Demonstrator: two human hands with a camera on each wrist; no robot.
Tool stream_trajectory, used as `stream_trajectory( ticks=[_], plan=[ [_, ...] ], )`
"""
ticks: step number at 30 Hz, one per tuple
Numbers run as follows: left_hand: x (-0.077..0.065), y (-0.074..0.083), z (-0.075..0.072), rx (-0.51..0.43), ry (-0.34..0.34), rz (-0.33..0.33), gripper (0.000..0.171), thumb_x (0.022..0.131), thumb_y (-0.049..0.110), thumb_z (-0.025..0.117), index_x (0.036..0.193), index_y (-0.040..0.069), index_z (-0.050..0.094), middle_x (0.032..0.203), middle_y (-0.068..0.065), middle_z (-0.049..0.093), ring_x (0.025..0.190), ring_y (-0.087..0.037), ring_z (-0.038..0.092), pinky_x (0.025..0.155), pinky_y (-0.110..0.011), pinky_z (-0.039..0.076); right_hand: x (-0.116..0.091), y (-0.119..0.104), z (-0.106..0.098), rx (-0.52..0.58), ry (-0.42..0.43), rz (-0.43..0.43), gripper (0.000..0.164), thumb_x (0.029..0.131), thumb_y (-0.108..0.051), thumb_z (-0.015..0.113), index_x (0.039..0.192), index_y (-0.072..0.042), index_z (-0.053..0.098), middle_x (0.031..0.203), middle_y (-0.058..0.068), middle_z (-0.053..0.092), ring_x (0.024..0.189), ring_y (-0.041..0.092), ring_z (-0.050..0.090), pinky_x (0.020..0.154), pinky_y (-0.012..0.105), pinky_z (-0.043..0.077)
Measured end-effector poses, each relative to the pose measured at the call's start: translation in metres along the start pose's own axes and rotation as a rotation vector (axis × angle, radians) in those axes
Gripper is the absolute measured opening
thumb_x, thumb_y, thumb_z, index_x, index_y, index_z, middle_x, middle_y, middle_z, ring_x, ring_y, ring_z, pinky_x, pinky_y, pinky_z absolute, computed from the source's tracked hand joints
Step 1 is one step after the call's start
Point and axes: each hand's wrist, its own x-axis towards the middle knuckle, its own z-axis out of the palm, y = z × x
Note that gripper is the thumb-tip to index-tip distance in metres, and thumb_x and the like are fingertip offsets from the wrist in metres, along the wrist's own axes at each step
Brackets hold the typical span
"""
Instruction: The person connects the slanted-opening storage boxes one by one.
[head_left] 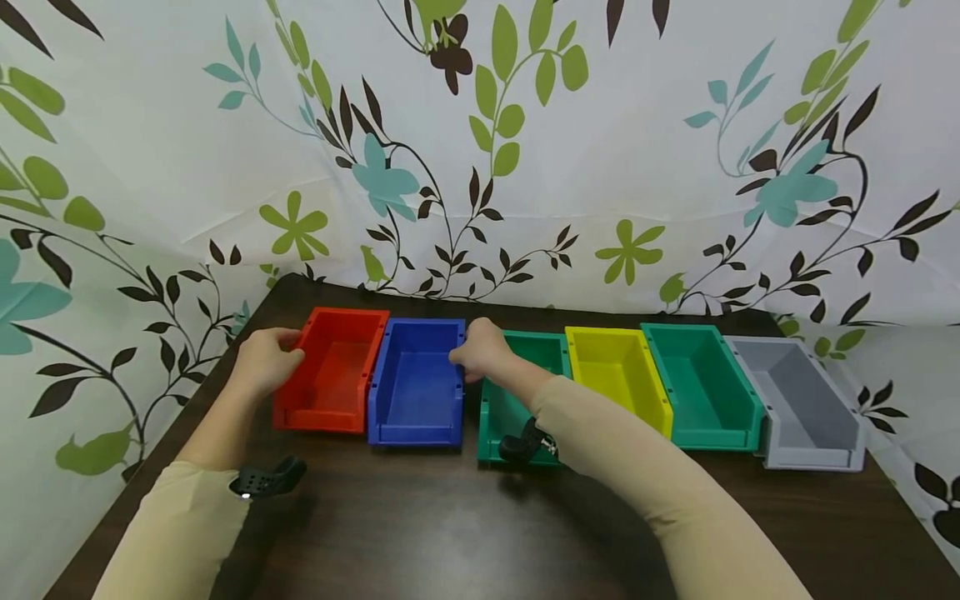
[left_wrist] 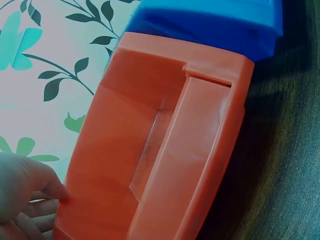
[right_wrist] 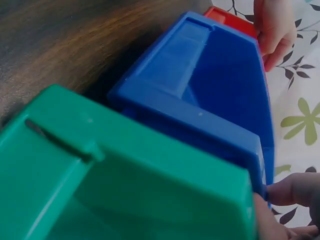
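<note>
Step in hand: squaring up the row, I judge.
Left hand (head_left: pixel 268 360): touches the outer side of the red bin (head_left: pixel 337 367); whether it grips, I cannot tell.
Blue bin (head_left: pixel 420 379): smooth plastic, low-fronted, just beside the red, on the wood-grained table (head_left: pixel 420 542).
Right hand (head_left: pixel 487 350): thumb touching blue's right side; grip unclear.
Green bin (head_left: pixel 506 408): just right of blue, partly under my arm.
Next move: calls for gentle, even sideways pressure, I'd say.
</note>
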Motion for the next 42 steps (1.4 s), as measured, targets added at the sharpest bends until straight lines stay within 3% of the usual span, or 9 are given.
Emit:
stream_trajectory(
  ticks=[2,7,10,42],
  plan=[
    [0.0,-0.001,-0.001,0.001,-0.001,-0.002,0.046,0.091,0.012,0.044,0.13,-0.012,0.047,0.128,-0.035,0.051,0.106,-0.044,0.057,0.084,-0.053,0.052,0.0,0.0,-0.001,0.035,-0.001,0.006,0.019,0.083,-0.001,0.062,0.099,0.008,0.058,0.087,0.019,0.065,0.057,0.022,0.066,0.06,0.034,0.058],
    [-0.001,-0.002,-0.003,0.0,-0.002,-0.003,0.046,0.091,0.013,0.045,0.13,-0.012,0.048,0.127,-0.036,0.051,0.103,-0.043,0.058,0.082,-0.052,0.054,-0.003,0.003,-0.009,0.141,-0.019,0.014,0.049,0.086,-0.003,0.06,0.131,0.01,0.045,0.106,0.024,0.065,0.073,0.026,0.071,0.058,0.03,0.058],
    [-0.002,-0.003,-0.004,-0.01,-0.008,-0.002,0.046,0.091,0.013,0.045,0.131,-0.012,0.047,0.126,-0.036,0.051,0.102,-0.043,0.059,0.081,-0.051,0.054,-0.003,0.004,-0.014,0.189,-0.028,0.032,0.057,0.088,-0.004,0.058,0.14,0.008,0.037,0.113,0.025,0.063,0.083,0.029,0.07,0.06,0.029,0.058],
    [-0.004,0.002,0.003,-0.043,-0.003,0.033,0.045,0.091,0.011,0.046,0.13,-0.011,0.048,0.125,-0.035,0.053,0.1,-0.043,0.06,0.081,-0.052,0.054,0.0,0.008,-0.021,0.249,-0.033,0.094,0.057,0.088,-0.005,0.057,0.141,0.005,0.037,0.118,0.024,0.06,0.095,0.03,0.067,0.063,0.029,0.058]
  ],
)
